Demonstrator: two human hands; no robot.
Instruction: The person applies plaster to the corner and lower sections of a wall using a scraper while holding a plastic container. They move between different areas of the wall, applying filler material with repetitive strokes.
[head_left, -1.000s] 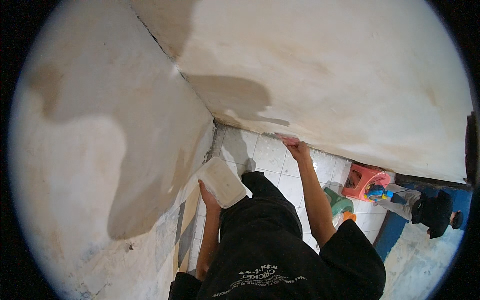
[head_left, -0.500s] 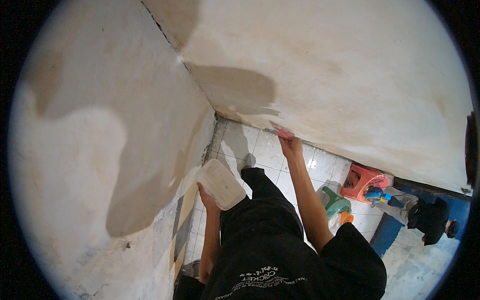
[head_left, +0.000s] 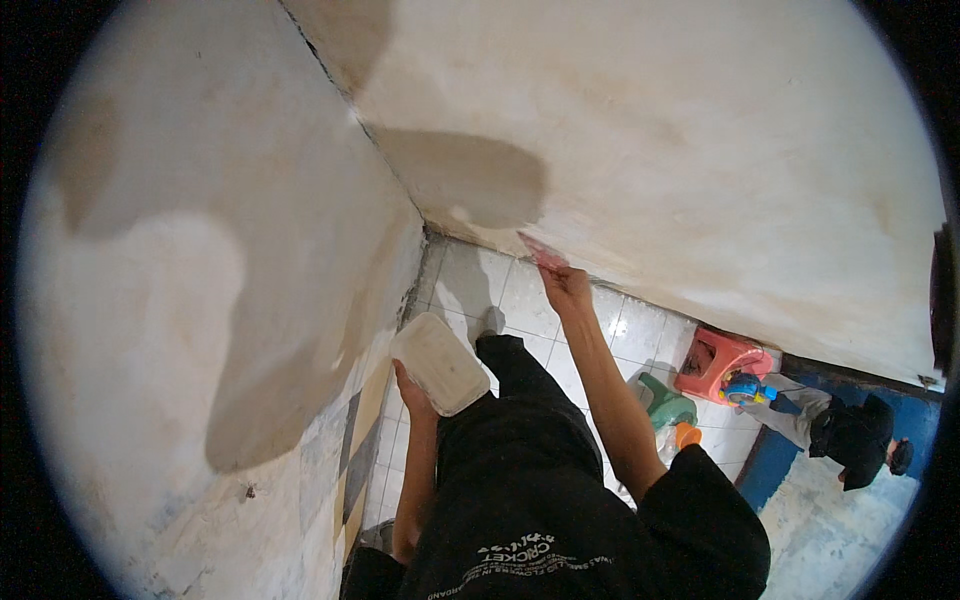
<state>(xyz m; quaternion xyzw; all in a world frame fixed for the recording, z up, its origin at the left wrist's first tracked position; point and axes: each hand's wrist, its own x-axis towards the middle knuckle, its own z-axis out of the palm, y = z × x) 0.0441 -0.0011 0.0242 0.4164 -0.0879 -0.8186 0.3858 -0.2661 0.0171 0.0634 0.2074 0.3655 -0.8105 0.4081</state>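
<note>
My right hand (head_left: 568, 290) is closed on a flat red scraper (head_left: 543, 252), reaching forward with my arm stretched out. Its blade is at the low part of the pale plastered wall (head_left: 680, 150), near the corner; whether the whole edge touches cannot be made out. In my left hand (head_left: 414, 394) is a whitish rectangular plastic tub (head_left: 440, 362), gripped by its left side and tilted in front of my body. What lies inside the tub is hard to tell, as its surface looks uniformly pale.
Another plastered wall (head_left: 150, 300) rises close on my left. White floor tiles (head_left: 530, 300) lie below. To the right stand a red plastic stool (head_left: 715, 362), a green plastic item (head_left: 668, 402) and an orange cup (head_left: 687, 435). Further right, a person (head_left: 850, 430) in dark top is near.
My right hand and the red scraper have moved a little left along the wall, toward the corner. The left hand keeps hold of the tub in nearly the same place.
</note>
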